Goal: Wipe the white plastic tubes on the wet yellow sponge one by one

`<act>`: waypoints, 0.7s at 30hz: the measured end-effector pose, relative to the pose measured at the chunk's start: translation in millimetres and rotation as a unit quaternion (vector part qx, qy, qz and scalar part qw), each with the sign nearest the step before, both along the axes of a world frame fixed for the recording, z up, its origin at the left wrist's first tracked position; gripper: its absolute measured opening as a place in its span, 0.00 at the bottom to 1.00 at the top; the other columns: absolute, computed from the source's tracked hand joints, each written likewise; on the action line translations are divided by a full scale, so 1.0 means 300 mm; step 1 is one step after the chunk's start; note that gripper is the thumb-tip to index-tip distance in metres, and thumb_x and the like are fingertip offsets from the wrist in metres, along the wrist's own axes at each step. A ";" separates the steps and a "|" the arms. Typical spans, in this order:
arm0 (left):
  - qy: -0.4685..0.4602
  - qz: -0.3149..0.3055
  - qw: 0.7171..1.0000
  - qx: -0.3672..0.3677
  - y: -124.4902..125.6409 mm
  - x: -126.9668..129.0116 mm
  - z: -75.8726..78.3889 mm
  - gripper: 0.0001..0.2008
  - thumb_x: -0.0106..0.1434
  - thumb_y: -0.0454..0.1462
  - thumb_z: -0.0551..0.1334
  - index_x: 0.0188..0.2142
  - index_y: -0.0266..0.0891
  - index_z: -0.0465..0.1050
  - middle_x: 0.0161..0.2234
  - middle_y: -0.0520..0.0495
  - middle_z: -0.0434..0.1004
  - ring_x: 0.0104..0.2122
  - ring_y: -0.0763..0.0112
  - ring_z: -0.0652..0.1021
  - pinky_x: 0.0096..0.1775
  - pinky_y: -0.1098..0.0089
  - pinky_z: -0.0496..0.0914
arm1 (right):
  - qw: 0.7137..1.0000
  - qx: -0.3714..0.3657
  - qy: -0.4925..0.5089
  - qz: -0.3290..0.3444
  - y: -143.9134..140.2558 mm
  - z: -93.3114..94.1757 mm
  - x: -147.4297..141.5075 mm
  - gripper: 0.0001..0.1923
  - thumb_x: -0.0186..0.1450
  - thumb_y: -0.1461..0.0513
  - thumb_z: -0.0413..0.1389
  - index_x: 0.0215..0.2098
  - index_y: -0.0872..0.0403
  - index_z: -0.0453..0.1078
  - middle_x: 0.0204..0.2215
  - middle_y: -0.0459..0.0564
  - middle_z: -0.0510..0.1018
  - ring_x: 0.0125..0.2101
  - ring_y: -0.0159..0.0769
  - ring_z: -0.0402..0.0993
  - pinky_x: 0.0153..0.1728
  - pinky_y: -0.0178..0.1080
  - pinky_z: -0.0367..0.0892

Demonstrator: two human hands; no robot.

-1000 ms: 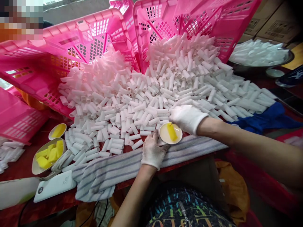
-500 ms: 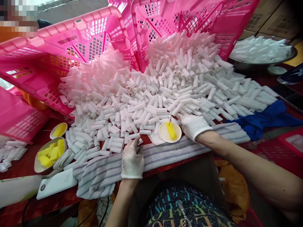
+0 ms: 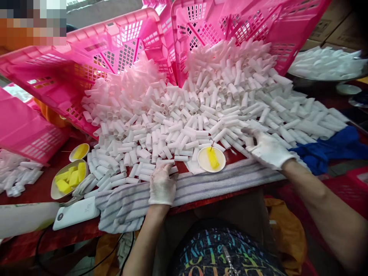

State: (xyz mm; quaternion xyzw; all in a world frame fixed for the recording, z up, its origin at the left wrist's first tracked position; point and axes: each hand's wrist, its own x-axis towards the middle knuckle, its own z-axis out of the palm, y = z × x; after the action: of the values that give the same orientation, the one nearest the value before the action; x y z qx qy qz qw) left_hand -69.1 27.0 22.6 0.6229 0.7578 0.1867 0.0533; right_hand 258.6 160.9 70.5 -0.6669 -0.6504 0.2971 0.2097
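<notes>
Right hand [image 3: 268, 150] is swinging off the yellow-wax dish [image 3: 212, 159] out into the right of the white tube pile [image 3: 201, 111], fingers spread flat over tubes, grip unclear, while left hand [image 3: 161, 186] is staying loosely curled on the striped towel [image 3: 230, 178] at the pile's near edge.

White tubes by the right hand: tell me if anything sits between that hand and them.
Nothing visible does. The gloved right hand already rests on the near edge of the pile of white tubes, fingers spread over them. The small dish with its yellow piece lies to that hand's left, out of the way.
</notes>
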 end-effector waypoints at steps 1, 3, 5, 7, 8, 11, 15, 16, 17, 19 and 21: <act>0.000 -0.004 1.000 -0.005 0.001 -0.003 0.000 0.17 0.63 0.35 0.65 0.52 0.40 0.79 0.47 0.42 0.82 0.48 0.52 0.79 0.53 0.57 0.72 | 1.000 -0.019 0.004 0.002 -0.008 -0.003 0.021 0.24 0.62 0.65 0.55 0.56 0.56 0.73 0.24 0.49 0.78 0.26 0.39 0.72 0.31 0.38 0.65; 0.004 -0.010 1.000 -0.021 0.006 -0.010 0.001 0.17 0.64 0.35 0.65 0.52 0.41 0.79 0.47 0.41 0.82 0.48 0.51 0.79 0.54 0.55 0.72 | 0.998 -0.061 0.029 -0.008 -0.035 -0.008 0.049 0.18 0.60 0.67 0.55 0.48 0.55 0.76 0.21 0.47 0.76 0.24 0.37 0.70 0.28 0.37 0.63; 0.004 -0.017 0.999 -0.043 0.016 -0.014 0.006 0.19 0.63 0.35 0.65 0.54 0.41 0.78 0.48 0.40 0.82 0.49 0.50 0.79 0.54 0.54 0.72 | 0.981 -0.111 0.151 -0.050 -0.074 -0.010 0.057 0.12 0.60 0.65 0.56 0.42 0.54 0.74 0.23 0.47 0.77 0.24 0.35 0.70 0.26 0.36 0.63; -0.007 -0.021 0.998 -0.065 0.030 -0.014 0.011 0.22 0.62 0.33 0.65 0.57 0.40 0.76 0.49 0.38 0.81 0.51 0.48 0.78 0.54 0.53 0.72 | 0.930 -0.167 0.312 -0.096 -0.117 -0.008 0.043 0.11 0.59 0.61 0.61 0.40 0.54 0.72 0.26 0.48 0.78 0.24 0.33 0.72 0.26 0.35 0.67; -0.015 -0.022 0.997 -0.072 0.038 -0.012 0.013 0.23 0.62 0.32 0.65 0.58 0.40 0.75 0.50 0.38 0.80 0.51 0.48 0.78 0.54 0.53 0.72 | 0.898 -0.200 0.378 -0.102 -0.136 -0.006 0.028 0.14 0.57 0.60 0.64 0.41 0.54 0.72 0.28 0.49 0.80 0.24 0.33 0.74 0.27 0.35 0.69; -0.045 -0.001 0.997 -0.064 0.055 -0.001 0.018 0.24 0.63 0.30 0.62 0.58 0.37 0.73 0.51 0.36 0.78 0.49 0.50 0.79 0.52 0.54 0.73 | 0.842 -0.261 0.467 -0.072 -0.173 -0.009 -0.042 0.25 0.51 0.58 0.71 0.45 0.56 0.73 0.35 0.54 0.83 0.28 0.37 0.80 0.32 0.36 0.74; -0.152 0.042 0.987 0.031 0.049 0.016 0.023 0.20 0.65 0.35 0.61 0.56 0.36 0.72 0.49 0.37 0.76 0.44 0.57 0.79 0.49 0.58 0.74 | 0.866 -0.215 0.450 -0.042 -0.159 -0.038 -0.138 0.24 0.55 0.55 0.69 0.45 0.57 0.72 0.29 0.50 0.81 0.24 0.35 0.78 0.28 0.35 0.72; -0.190 0.044 0.979 0.056 0.043 0.019 0.023 0.19 0.65 0.35 0.61 0.55 0.36 0.72 0.48 0.38 0.76 0.43 0.59 0.79 0.49 0.60 0.74 | 0.886 -0.188 0.421 -0.040 -0.151 -0.049 -0.153 0.22 0.58 0.53 0.67 0.45 0.57 0.72 0.26 0.47 0.79 0.22 0.32 0.75 0.24 0.33 0.69; -0.227 0.041 0.970 0.074 0.037 0.023 0.022 0.18 0.65 0.36 0.60 0.54 0.37 0.72 0.48 0.39 0.76 0.43 0.62 0.79 0.49 0.61 0.74 | 0.908 -0.159 0.387 -0.037 -0.143 -0.061 -0.164 0.20 0.60 0.53 0.65 0.44 0.57 0.73 0.24 0.45 0.77 0.20 0.30 0.71 0.22 0.32 0.65; -0.285 0.036 0.955 0.078 0.023 0.032 0.017 0.14 0.65 0.37 0.59 0.50 0.38 0.72 0.46 0.42 0.77 0.43 0.65 0.79 0.50 0.63 0.73 | 0.940 -0.104 0.324 -0.023 -0.133 -0.089 -0.171 0.17 0.62 0.52 0.63 0.41 0.57 0.74 0.23 0.44 0.75 0.21 0.28 0.67 0.23 0.32 0.63; -0.309 0.050 0.948 0.059 0.014 0.044 0.007 0.11 0.65 0.38 0.60 0.46 0.39 0.73 0.42 0.44 0.78 0.41 0.66 0.79 0.48 0.64 0.73 | 0.954 -0.063 0.293 0.003 -0.133 -0.123 -0.164 0.17 0.62 0.52 0.62 0.39 0.57 0.75 0.27 0.46 0.77 0.26 0.31 0.70 0.29 0.33 0.68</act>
State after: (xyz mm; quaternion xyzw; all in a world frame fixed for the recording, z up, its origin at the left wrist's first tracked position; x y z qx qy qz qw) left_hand -56.0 31.3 24.5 0.4980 0.7223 0.4166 0.2382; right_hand 209.5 121.0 33.4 -0.5604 -0.5426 0.5201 0.3479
